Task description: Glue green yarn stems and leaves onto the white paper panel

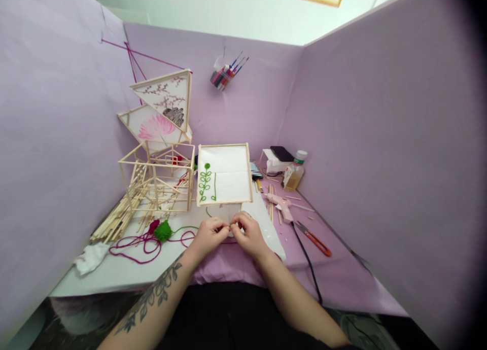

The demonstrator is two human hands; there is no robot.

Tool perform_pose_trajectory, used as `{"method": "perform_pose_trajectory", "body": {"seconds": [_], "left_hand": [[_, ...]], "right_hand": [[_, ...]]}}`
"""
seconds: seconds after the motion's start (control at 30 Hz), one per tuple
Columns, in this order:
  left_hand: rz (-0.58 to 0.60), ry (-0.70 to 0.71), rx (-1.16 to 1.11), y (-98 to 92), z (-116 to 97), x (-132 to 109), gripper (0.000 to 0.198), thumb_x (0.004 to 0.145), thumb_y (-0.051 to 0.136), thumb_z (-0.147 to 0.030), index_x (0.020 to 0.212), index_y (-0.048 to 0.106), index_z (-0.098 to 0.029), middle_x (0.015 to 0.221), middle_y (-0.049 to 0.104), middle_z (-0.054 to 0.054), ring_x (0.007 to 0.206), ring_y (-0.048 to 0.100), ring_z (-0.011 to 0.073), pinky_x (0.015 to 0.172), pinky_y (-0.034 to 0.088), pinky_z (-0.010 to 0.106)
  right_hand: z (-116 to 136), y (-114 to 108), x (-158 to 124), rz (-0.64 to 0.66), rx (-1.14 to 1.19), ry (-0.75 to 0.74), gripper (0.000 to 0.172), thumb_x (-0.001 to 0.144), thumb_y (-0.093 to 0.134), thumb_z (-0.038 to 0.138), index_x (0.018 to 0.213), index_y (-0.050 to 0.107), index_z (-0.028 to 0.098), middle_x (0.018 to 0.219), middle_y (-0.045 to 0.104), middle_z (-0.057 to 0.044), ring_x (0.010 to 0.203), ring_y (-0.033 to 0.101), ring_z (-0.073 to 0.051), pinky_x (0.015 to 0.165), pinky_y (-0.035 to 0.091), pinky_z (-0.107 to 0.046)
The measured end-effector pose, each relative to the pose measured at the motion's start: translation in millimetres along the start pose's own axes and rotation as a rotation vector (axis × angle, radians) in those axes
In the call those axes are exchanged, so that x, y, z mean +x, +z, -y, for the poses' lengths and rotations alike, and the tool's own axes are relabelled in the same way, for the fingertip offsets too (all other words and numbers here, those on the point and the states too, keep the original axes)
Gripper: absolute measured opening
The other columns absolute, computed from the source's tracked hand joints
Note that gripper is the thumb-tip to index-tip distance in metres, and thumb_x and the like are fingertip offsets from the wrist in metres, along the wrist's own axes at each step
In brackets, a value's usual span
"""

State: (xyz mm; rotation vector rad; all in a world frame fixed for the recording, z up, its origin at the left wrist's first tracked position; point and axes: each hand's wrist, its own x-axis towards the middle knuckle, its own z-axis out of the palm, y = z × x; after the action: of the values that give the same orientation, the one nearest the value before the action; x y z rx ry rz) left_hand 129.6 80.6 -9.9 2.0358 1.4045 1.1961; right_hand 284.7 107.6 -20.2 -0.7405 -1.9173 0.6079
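Observation:
My left hand [212, 234] and my right hand [248, 233] meet at the front of the table, thumbs and fingers pinched together. A green yarn strand [186, 228] runs from a green yarn ball [163, 231] to my left hand, and both fingertips close on a tiny bit of it, mostly hidden. Just beyond my hands, a square stick-framed white panel [232, 162] leans upright. Green yarn shaped as a leafy stem [205, 182] lies on its left side, beside a second, plainer stem.
Left stand an open stick frame [155, 165], loose wooden sticks [122, 208], magenta yarn [140, 258] and a white cloth [90, 258]. Painted panels [160, 127] hang behind. At right lie a corded glue gun [283, 207], orange-handled cutters [315, 240] and a bottle [294, 172].

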Motion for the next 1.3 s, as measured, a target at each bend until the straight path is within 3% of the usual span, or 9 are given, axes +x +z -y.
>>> {"method": "perform_pose_trajectory", "body": {"seconds": [0.1, 0.2, 0.33, 0.47, 0.63, 0.83, 1.03, 1.17, 1.3], "left_hand": [[-0.023, -0.002, 0.000, -1.2, 1.6, -0.1, 0.021, 0.080, 0.051, -0.024, 0.065, 0.064, -0.017, 0.064, 0.061, 0.001, 0.064, 0.055, 0.0133, 0.063, 0.042, 0.024], [-0.034, -0.009, 0.000, -1.6, 2.1, -0.7, 0.021, 0.081, 0.051, -0.024, 0.065, 0.063, -0.018, 0.067, 0.062, 0.002, 0.068, 0.057, 0.0145, 0.064, 0.042, 0.025], [-0.013, 0.012, 0.021, -0.2, 1.6, -2.4, 0.021, 0.082, 0.049, -0.022, 0.064, 0.060, -0.018, 0.065, 0.059, 0.001, 0.066, 0.055, 0.0140, 0.063, 0.041, 0.024], [-0.009, 0.042, 0.050, 1.3, 5.4, -3.3, 0.023, 0.083, 0.048, -0.019, 0.062, 0.057, -0.018, 0.063, 0.055, 0.001, 0.062, 0.052, 0.0125, 0.060, 0.039, 0.023], [-0.048, 0.029, 0.038, 1.4, 7.4, -4.4, 0.020, 0.084, 0.049, -0.019, 0.067, 0.059, -0.018, 0.067, 0.057, 0.001, 0.066, 0.054, 0.0129, 0.063, 0.040, 0.023], [-0.095, 0.066, 0.031, 0.7, 4.2, -5.6, 0.018, 0.086, 0.048, -0.020, 0.075, 0.061, -0.018, 0.072, 0.059, 0.002, 0.070, 0.056, 0.0135, 0.066, 0.042, 0.024], [-0.121, 0.077, 0.084, 0.0, -0.1, -7.4, 0.019, 0.087, 0.046, -0.021, 0.075, 0.060, -0.019, 0.072, 0.058, 0.003, 0.071, 0.055, 0.0147, 0.067, 0.044, 0.026], [-0.102, 0.079, 0.125, -0.1, -2.8, -8.8, 0.018, 0.086, 0.045, -0.019, 0.076, 0.060, -0.019, 0.072, 0.058, 0.003, 0.071, 0.056, 0.0148, 0.067, 0.044, 0.026], [-0.132, 0.087, 0.138, -1.9, -4.0, -9.5, 0.017, 0.086, 0.045, -0.018, 0.078, 0.060, -0.019, 0.074, 0.059, 0.003, 0.071, 0.056, 0.0148, 0.067, 0.044, 0.026]], "right_hand": [[-5.4, -21.3, 2.2, -0.092, -0.101, 0.070, 0.015, 0.083, 0.052, 0.031, 0.085, 0.059, 0.018, 0.083, 0.060, -0.005, 0.069, 0.052, -0.016, 0.067, 0.042, -0.028], [-28.8, -65.0, 9.7, -0.252, -0.420, 0.348, 0.028, 0.087, 0.046, 0.041, 0.087, 0.062, 0.018, 0.088, 0.064, -0.009, 0.075, 0.057, -0.020, 0.070, 0.042, -0.031], [-74.3, -116.8, 20.0, -0.088, -0.804, 0.716, 0.042, 0.080, 0.052, 0.046, 0.106, 0.060, 0.014, 0.100, 0.066, -0.018, 0.091, 0.061, -0.030, 0.070, 0.042, -0.034], [-105.4, -123.9, 25.3, 0.088, -0.841, 0.818, 0.050, 0.072, 0.059, 0.043, 0.114, 0.056, 0.015, 0.103, 0.068, -0.018, 0.091, 0.065, -0.033, 0.068, 0.045, -0.035], [-112.0, -113.8, 26.8, 0.029, -0.761, 0.807, 0.050, 0.070, 0.058, 0.039, 0.113, 0.054, 0.015, 0.101, 0.068, -0.018, 0.089, 0.065, -0.035, 0.067, 0.047, -0.039], [-92.1, -118.0, 27.1, -0.359, -0.299, 0.812, 0.053, 0.056, 0.070, 0.038, 0.101, 0.056, 0.013, 0.093, 0.067, -0.016, 0.080, 0.064, -0.030, 0.067, 0.049, -0.037], [-23.9, -119.8, 30.1, -0.499, 0.183, 0.655, 0.047, 0.062, 0.067, 0.041, 0.100, 0.056, 0.016, 0.068, 0.061, -0.001, 0.057, 0.057, -0.018, 0.052, 0.045, -0.029], [25.9, -95.8, 28.3, -0.295, 0.442, 0.592, 0.041, 0.064, 0.072, 0.038, 0.095, 0.054, 0.017, 0.054, 0.054, 0.003, 0.044, 0.047, -0.012, 0.044, 0.038, -0.025], [45.8, -56.8, 23.2, -0.087, 0.575, 0.659, 0.048, 0.065, 0.073, 0.044, 0.100, 0.059, 0.014, 0.053, 0.052, 0.003, 0.044, 0.042, -0.010, 0.043, 0.031, -0.022]]}}
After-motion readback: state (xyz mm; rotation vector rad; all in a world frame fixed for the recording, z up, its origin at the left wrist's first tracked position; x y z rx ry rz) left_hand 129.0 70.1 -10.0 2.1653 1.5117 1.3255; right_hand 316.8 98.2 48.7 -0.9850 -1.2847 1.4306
